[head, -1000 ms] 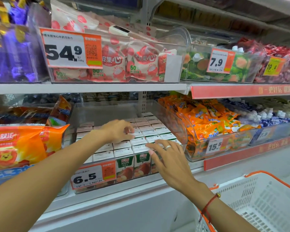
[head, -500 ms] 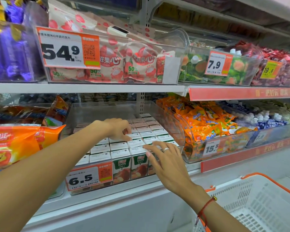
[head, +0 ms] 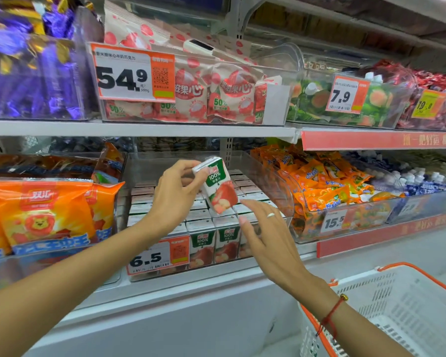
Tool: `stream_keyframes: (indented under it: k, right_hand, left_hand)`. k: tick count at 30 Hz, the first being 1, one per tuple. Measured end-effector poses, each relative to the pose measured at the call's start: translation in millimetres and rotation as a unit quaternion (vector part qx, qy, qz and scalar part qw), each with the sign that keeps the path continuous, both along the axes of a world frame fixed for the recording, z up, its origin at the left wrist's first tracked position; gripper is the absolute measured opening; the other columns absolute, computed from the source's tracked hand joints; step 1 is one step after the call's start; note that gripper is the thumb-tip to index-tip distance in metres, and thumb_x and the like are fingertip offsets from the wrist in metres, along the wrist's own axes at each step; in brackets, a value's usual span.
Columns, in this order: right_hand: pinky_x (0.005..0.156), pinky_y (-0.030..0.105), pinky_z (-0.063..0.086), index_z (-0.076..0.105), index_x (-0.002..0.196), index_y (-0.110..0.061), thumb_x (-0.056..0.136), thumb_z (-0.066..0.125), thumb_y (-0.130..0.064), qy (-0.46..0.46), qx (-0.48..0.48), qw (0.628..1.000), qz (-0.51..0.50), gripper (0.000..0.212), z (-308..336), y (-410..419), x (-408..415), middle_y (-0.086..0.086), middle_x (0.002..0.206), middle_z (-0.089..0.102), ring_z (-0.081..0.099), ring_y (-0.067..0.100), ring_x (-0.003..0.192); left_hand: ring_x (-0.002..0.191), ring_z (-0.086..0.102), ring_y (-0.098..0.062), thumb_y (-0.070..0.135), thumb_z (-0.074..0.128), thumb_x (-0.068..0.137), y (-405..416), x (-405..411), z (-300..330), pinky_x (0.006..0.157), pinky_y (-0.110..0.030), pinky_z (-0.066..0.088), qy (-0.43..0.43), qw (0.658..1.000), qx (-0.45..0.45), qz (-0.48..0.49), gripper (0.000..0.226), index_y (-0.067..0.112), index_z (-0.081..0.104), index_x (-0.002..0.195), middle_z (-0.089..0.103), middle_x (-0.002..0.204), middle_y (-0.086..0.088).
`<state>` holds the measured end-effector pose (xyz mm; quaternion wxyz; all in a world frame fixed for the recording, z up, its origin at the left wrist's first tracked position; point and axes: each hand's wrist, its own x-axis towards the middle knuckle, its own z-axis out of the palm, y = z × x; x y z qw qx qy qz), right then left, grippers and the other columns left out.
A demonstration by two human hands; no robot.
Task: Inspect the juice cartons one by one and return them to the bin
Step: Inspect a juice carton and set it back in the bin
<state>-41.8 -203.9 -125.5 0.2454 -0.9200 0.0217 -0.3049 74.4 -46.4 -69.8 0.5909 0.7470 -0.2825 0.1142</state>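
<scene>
A clear plastic bin (head: 263,176) on the lower shelf holds several small apple juice cartons (head: 201,243) in rows, white tops up, with a 6.5 price tag on its front. My left hand (head: 175,197) grips one carton (head: 219,189) by its top and side, lifted above the rows and tilted, its apple picture facing me. My right hand (head: 265,233) hovers with fingers spread just below and right of the lifted carton, over the front cartons; it holds nothing.
Orange snack bags (head: 44,215) fill the bin to the left, orange packets (head: 317,181) the bin to the right. The upper shelf (head: 139,130) overhangs the juice bin. A white basket with orange rim (head: 402,305) sits at the lower right.
My left hand, which rested on the carton tops, has pulled one carton up out of the rows and tilted it. My right hand stays spread near the front of the bin.
</scene>
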Motion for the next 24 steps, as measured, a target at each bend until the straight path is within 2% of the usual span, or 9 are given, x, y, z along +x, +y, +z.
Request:
stream_keyframes:
  k: [3,6,10,12,14,16,19,22,24]
  right_hand:
    - [0.102,0.024,0.036,0.050,0.129,-0.042,0.090,0.028,-0.063,0.033,0.192,0.978,0.068,0.048,16,20,-14,-0.023,0.130,0.051,0.043,-0.005,0.122]
    - [0.079,0.006,0.044,0.061,0.110,-0.040,0.095,0.037,-0.051,0.099,0.321,0.927,0.167,0.030,19,34,-23,-0.027,0.104,0.067,0.060,-0.012,0.097]
    - [0.068,0.003,0.046,0.063,0.107,-0.031,0.088,0.053,-0.046,0.136,0.337,0.915,0.174,0.026,9,42,-22,-0.017,0.094,0.071,0.064,-0.011,0.085]
    - [0.068,0.005,0.047,0.062,0.115,-0.024,0.085,0.055,-0.049,0.148,0.329,0.919,0.157,0.040,8,45,-20,-0.014,0.100,0.069,0.064,-0.009,0.085]
    - [0.079,0.014,0.051,0.063,0.119,-0.021,0.082,0.054,-0.054,0.166,0.322,0.921,0.142,0.050,5,47,-19,-0.009,0.105,0.069,0.065,-0.001,0.094]
    - [0.090,0.026,0.053,0.063,0.118,-0.022,0.089,0.053,-0.049,0.178,0.323,0.920,0.132,0.041,2,49,-19,-0.007,0.109,0.069,0.065,0.008,0.102]
    - [0.094,0.037,0.054,0.066,0.114,-0.020,0.096,0.051,-0.043,0.179,0.347,0.912,0.125,0.034,-2,52,-20,0.003,0.109,0.071,0.066,0.022,0.103]
    - [0.092,0.036,0.055,0.068,0.111,-0.021,0.097,0.051,-0.041,0.173,0.375,0.902,0.128,0.029,-6,54,-22,0.009,0.111,0.070,0.064,0.026,0.106]
    - [0.086,0.029,0.057,0.067,0.109,-0.023,0.097,0.051,-0.040,0.174,0.388,0.896,0.128,0.027,-8,53,-22,0.007,0.109,0.071,0.066,0.023,0.104]
  left_hand:
    - [0.086,0.065,0.006,0.033,0.053,0.097,21,-36,-8,0.066,-0.012,0.053,0.079,0.994,-0.045,-0.053,0.009,0.034,0.061,0.093,0.071,0.099,0.009]
    - [0.087,0.067,0.007,0.039,0.054,0.094,39,-62,-25,0.070,-0.011,0.051,0.150,0.985,-0.037,-0.082,0.012,0.033,0.064,0.097,0.074,0.098,0.013]
    - [0.079,0.067,0.013,0.034,0.056,0.093,51,-75,-41,0.058,-0.003,0.047,0.220,0.966,-0.055,-0.126,0.008,0.033,0.063,0.097,0.073,0.081,0.026]
    - [0.079,0.068,0.011,0.037,0.058,0.091,56,-76,-44,0.057,-0.004,0.048,0.239,0.961,-0.052,-0.128,0.010,0.033,0.063,0.099,0.073,0.081,0.025]
    - [0.085,0.070,0.005,0.043,0.059,0.088,60,-77,-49,0.063,-0.009,0.053,0.256,0.958,-0.036,-0.123,0.021,0.032,0.064,0.105,0.075,0.088,0.020]
    - [0.093,0.070,0.001,0.045,0.060,0.087,63,-79,-54,0.077,-0.016,0.055,0.272,0.955,-0.010,-0.119,0.026,0.031,0.066,0.108,0.075,0.096,0.015]
    - [0.096,0.066,0.003,0.041,0.064,0.088,67,-80,-59,0.074,-0.014,0.055,0.277,0.952,0.030,-0.128,0.020,0.035,0.065,0.107,0.071,0.106,0.016]
    - [0.098,0.065,0.002,0.041,0.064,0.088,69,-80,-60,0.077,-0.016,0.055,0.282,0.949,0.054,-0.132,0.017,0.038,0.063,0.105,0.069,0.107,0.016]
    - [0.089,0.067,0.006,0.039,0.064,0.088,69,-80,-58,0.065,-0.010,0.053,0.291,0.946,0.043,-0.138,0.014,0.038,0.063,0.103,0.070,0.104,0.016]
